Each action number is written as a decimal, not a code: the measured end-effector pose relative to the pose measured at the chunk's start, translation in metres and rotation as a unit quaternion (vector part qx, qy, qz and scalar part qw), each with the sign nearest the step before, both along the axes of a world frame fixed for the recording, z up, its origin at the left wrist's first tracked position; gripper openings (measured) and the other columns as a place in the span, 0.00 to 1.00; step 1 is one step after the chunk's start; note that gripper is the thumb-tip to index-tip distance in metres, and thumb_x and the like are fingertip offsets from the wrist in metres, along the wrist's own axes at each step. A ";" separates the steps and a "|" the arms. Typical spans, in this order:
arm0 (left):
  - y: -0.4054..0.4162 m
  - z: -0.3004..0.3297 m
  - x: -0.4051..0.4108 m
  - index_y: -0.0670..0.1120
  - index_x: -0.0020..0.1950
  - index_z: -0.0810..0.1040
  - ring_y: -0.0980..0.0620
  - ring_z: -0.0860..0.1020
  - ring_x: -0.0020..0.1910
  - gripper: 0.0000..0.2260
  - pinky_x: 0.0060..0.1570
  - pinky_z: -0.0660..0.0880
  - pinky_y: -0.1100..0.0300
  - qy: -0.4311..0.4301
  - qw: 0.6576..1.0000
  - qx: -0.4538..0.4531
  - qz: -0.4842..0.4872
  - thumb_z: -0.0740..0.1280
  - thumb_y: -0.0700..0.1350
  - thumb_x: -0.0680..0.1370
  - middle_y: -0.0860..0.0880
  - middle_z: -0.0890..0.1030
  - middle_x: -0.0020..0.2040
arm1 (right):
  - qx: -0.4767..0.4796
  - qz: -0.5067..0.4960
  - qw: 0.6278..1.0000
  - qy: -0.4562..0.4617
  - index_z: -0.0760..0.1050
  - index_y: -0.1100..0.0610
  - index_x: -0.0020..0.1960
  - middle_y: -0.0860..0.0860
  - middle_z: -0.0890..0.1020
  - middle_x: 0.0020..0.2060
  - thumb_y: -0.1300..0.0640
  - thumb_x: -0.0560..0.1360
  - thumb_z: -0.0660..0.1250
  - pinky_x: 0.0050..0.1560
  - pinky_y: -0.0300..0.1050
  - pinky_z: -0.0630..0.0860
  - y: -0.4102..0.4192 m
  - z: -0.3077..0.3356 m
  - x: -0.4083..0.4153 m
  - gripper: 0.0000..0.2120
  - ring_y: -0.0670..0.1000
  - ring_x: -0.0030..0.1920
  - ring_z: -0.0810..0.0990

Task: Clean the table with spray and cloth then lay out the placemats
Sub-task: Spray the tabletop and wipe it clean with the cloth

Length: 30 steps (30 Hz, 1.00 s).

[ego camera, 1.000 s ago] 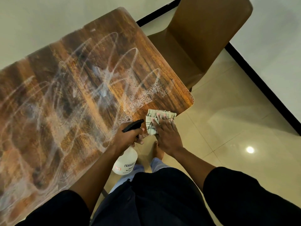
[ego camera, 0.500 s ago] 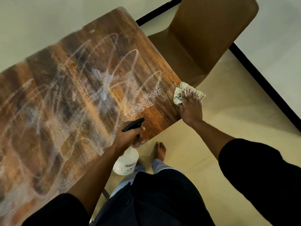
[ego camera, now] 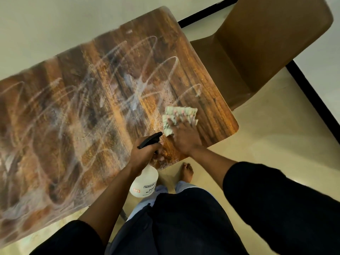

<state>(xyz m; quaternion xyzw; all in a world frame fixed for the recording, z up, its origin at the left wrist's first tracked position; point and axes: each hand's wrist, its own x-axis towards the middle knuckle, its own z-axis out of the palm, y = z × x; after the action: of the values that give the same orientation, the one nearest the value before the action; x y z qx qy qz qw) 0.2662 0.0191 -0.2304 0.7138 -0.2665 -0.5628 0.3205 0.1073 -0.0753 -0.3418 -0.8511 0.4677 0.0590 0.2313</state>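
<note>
The brown wooden table (ego camera: 77,111) is streaked with white wet swirls and spray droplets. My right hand (ego camera: 184,137) presses flat on a folded pale checked cloth (ego camera: 172,115) near the table's right end. My left hand (ego camera: 145,153) grips the black trigger head of a white spray bottle (ego camera: 144,184), which hangs just off the table's near edge. No placemats are in view.
A brown chair (ego camera: 257,43) stands against the table's right end. A black skirting line (ego camera: 312,96) runs along the wall at right. My bare foot (ego camera: 186,172) is on the cream tiled floor (ego camera: 266,137) below the table corner.
My right hand slid the cloth from the near edge out to the table's far right edge, then back left onto the top beside the bottle. The left hand stayed put.
</note>
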 end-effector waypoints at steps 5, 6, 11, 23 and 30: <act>0.003 -0.004 0.001 0.58 0.62 0.82 0.44 0.83 0.31 0.18 0.26 0.73 0.61 -0.009 1.000 -0.008 0.006 0.70 0.35 0.81 0.39 0.79 0.35 | -0.008 0.053 0.999 0.005 0.42 0.48 0.83 0.52 0.42 0.83 0.52 0.83 0.56 0.79 0.59 0.36 0.019 0.001 0.001 0.34 0.55 0.81 0.36; 0.004 -0.004 0.002 0.58 0.62 0.82 0.45 0.83 0.30 0.18 0.26 0.73 0.60 -0.009 1.000 -0.008 0.006 0.70 0.34 0.81 0.39 0.79 0.35 | -0.006 0.047 0.999 0.008 0.42 0.48 0.83 0.52 0.42 0.83 0.53 0.83 0.56 0.80 0.59 0.37 0.013 0.001 -0.003 0.34 0.54 0.82 0.37; 0.013 -0.007 0.006 0.55 0.71 0.79 0.49 0.81 0.27 0.23 0.26 0.71 0.59 -0.010 1.000 0.003 0.012 0.69 0.34 0.81 0.38 0.80 0.37 | -0.036 -0.096 0.995 0.022 0.48 0.51 0.83 0.56 0.56 0.81 0.46 0.83 0.51 0.80 0.61 0.48 -0.025 0.005 -0.051 0.31 0.58 0.82 0.49; 0.059 -0.014 0.041 0.57 0.72 0.80 0.39 0.83 0.35 0.23 0.27 0.71 0.57 -0.016 0.999 0.016 0.028 0.70 0.36 0.80 0.41 0.81 0.35 | -0.062 -0.189 0.980 0.023 0.50 0.53 0.83 0.57 0.54 0.82 0.57 0.82 0.58 0.80 0.61 0.47 0.017 -0.006 -0.078 0.32 0.60 0.82 0.48; 0.090 -0.016 0.068 0.58 0.68 0.80 0.40 0.85 0.34 0.21 0.26 0.71 0.58 0.010 1.000 0.021 0.019 0.71 0.37 0.81 0.39 0.80 0.36 | -0.052 -0.046 0.997 -0.017 0.46 0.50 0.83 0.54 0.49 0.83 0.57 0.81 0.58 0.78 0.60 0.38 0.130 -0.010 0.005 0.35 0.60 0.82 0.43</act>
<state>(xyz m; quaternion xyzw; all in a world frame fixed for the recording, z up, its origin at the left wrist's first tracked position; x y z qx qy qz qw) 0.3341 0.1092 -0.2466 0.7201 -0.2372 -0.5690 0.3186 0.1126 0.0549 -0.3521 -0.8401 0.5051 0.0096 0.1974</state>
